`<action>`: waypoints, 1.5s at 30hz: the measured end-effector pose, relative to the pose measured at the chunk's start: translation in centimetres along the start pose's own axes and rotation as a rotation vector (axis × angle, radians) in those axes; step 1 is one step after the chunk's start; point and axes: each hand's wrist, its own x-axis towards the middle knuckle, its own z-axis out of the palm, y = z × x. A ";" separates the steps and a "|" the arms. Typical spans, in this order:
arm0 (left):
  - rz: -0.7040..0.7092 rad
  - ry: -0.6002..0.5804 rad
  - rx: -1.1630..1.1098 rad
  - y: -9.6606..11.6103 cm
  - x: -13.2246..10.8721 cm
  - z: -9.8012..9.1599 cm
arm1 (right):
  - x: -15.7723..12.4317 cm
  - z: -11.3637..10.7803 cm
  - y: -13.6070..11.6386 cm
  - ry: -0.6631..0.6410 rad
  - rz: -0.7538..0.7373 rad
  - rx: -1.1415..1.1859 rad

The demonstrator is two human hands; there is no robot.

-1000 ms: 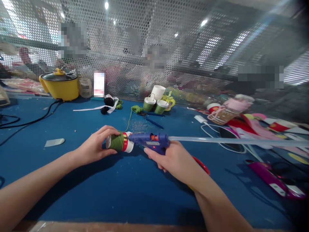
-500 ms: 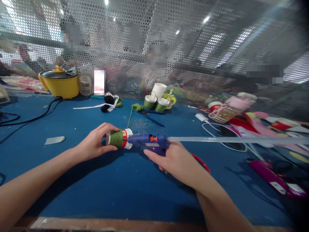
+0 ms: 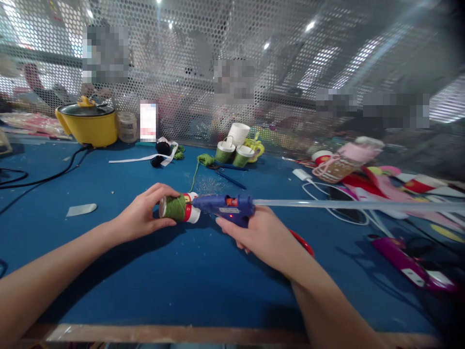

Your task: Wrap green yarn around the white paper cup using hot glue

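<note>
My left hand is closed around a paper cup lying on its side, partly wrapped in green yarn. A red printed band and a white end of the cup show past the yarn. In my right hand is a blue hot glue gun, its nozzle at the red band beside the yarn's edge; whether it touches cannot be made out. A long clear glue stick sticks out of its back. From the cup, a strand runs to a small bundle of green yarn behind.
Yarn-wrapped cups, scissors and black yarn lie at the back. A yellow pot stands back left. Right are a phone, cables and a purple power strip. A perforated metal screen closes off the far side.
The glue gun has tilted slightly, its back end and glue stick rising a little, and its nozzle sits a bit higher on the cup. My left hand keeps its hold.
</note>
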 end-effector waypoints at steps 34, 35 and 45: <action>0.087 -0.027 0.136 0.6 -0.3 0.3 | 6.5 -0.9 8.5 0.213 0.299 0.120; 0.092 -0.025 0.138 0.6 -0.3 0.3 | 6.5 -0.9 8.9 0.227 0.298 0.081; 0.177 -0.012 0.150 1.0 -0.5 0.4 | 5.9 0.3 3.0 0.152 -0.024 -0.059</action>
